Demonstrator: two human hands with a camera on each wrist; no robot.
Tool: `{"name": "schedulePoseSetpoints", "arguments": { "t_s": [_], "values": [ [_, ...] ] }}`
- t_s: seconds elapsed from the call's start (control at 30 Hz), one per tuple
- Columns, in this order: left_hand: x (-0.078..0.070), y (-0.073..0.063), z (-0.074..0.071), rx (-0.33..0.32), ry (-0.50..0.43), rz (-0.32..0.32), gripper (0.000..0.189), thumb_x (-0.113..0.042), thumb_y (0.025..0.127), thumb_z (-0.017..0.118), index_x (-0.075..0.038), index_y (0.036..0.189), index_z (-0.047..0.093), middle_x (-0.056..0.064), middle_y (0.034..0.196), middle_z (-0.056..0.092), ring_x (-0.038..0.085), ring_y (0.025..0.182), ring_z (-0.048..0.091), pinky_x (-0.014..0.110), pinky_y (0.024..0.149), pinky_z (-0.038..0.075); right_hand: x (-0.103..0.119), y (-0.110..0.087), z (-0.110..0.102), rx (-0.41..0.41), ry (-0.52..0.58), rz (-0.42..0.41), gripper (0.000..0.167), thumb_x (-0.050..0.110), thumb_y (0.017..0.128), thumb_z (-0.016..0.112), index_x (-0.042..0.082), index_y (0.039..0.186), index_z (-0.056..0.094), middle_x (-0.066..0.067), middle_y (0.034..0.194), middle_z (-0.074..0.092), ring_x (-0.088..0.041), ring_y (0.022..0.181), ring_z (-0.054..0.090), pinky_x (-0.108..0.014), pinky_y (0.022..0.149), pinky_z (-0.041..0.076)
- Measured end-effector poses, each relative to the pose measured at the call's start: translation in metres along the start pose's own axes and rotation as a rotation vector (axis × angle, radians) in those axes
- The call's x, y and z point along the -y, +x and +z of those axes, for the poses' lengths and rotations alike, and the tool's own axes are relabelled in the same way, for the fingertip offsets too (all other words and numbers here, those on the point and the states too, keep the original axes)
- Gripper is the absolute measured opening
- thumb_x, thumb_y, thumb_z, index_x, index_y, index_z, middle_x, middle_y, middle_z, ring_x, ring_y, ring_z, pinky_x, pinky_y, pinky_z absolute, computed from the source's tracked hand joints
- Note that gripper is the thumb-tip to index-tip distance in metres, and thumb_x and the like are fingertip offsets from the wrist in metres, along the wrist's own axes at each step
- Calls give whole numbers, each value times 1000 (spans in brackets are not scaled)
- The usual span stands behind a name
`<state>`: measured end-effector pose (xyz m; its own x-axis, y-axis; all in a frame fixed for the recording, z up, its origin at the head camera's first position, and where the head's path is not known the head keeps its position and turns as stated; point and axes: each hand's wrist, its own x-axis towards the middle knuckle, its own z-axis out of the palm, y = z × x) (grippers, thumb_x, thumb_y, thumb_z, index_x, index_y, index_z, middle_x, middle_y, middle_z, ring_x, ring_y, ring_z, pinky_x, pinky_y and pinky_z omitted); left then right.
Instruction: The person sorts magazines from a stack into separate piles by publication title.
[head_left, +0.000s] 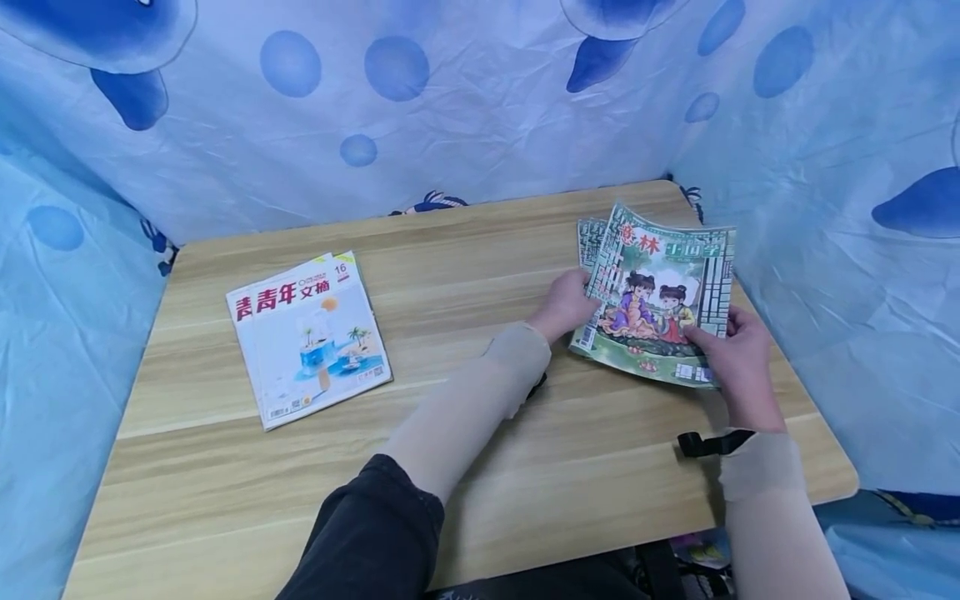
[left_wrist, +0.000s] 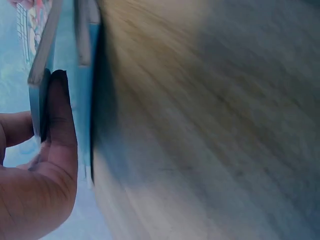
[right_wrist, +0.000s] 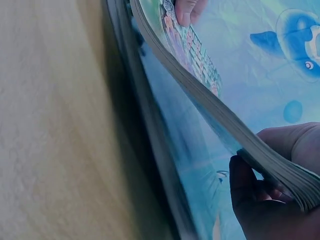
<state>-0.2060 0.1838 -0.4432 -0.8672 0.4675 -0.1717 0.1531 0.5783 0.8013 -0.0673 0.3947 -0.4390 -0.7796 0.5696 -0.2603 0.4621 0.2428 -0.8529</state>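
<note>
Both hands hold a green-framed magazine [head_left: 660, 283] with two cartoon children on its cover, over the right side of the table. My left hand [head_left: 564, 305] pinches its left edge, the thumb on one face and fingers beneath, as the left wrist view shows. At the lower right edge, my right hand [head_left: 742, 354] grips it between thumb and fingers. Its pages bend in a curve in the right wrist view. Underneath lies another magazine [head_left: 590, 237] with a similar green pattern, mostly covered. A gap shows between the two in both wrist views.
Two overlapping white magazines [head_left: 322, 342] lie on the left of the wooden table [head_left: 480, 275], the upper one with a beach picture. Blue patterned sheeting [head_left: 480, 108] hangs behind the table and at both sides. The table's right edge runs close to my right hand.
</note>
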Motion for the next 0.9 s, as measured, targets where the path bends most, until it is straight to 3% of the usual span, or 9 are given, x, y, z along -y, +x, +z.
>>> {"name": "schedulePoseSetpoints", "arguments": {
  "t_s": [0.1, 0.2, 0.33, 0.57, 0.9],
  "values": [
    [2, -1, 0, -7, 46, 4, 13, -11, 93, 74, -4, 98, 63, 5, 87, 60, 17, 79, 58, 25, 69, 51, -4, 3, 3, 10, -50, -8, 82, 25, 94, 76, 3, 158, 31, -20, 139, 55, -10, 98, 60, -16, 77, 54],
    [4, -1, 0, -17, 126, 11, 21, -14, 94, 74, -9, 84, 57, 2, 76, 52, 16, 67, 51, 26, 58, 46, -5, 7, 5, 8, -96, -18, 82, 27, 94, 75, 2, 158, 30, -20, 139, 54, -14, 103, 59, -16, 78, 53],
    [4, -1, 0, -27, 225, 6, 23, -20, 95, 73, -11, 85, 55, 1, 76, 53, 15, 65, 50, 27, 55, 44, -5, 8, 8, 6, -139, -7, 82, 29, 94, 74, 1, 158, 30, -20, 138, 53, -21, 109, 57, -20, 82, 52],
    [8, 0, 1, -38, 302, -22, 17, -25, 96, 72, -11, 95, 62, 0, 84, 60, 15, 72, 58, 27, 58, 49, -7, 6, 9, -4, -208, 1, 84, 37, 94, 73, -1, 157, 32, -22, 136, 54, -23, 109, 55, -23, 80, 49],
    [15, -1, -4, -53, 273, -20, 11, -21, 97, 71, -14, 95, 62, -3, 81, 61, 13, 70, 58, 27, 57, 48, -5, 7, 11, 14, -286, -44, 82, 41, 93, 74, -7, 151, 40, -24, 127, 57, -28, 105, 56, -29, 77, 50]
  ]
}}
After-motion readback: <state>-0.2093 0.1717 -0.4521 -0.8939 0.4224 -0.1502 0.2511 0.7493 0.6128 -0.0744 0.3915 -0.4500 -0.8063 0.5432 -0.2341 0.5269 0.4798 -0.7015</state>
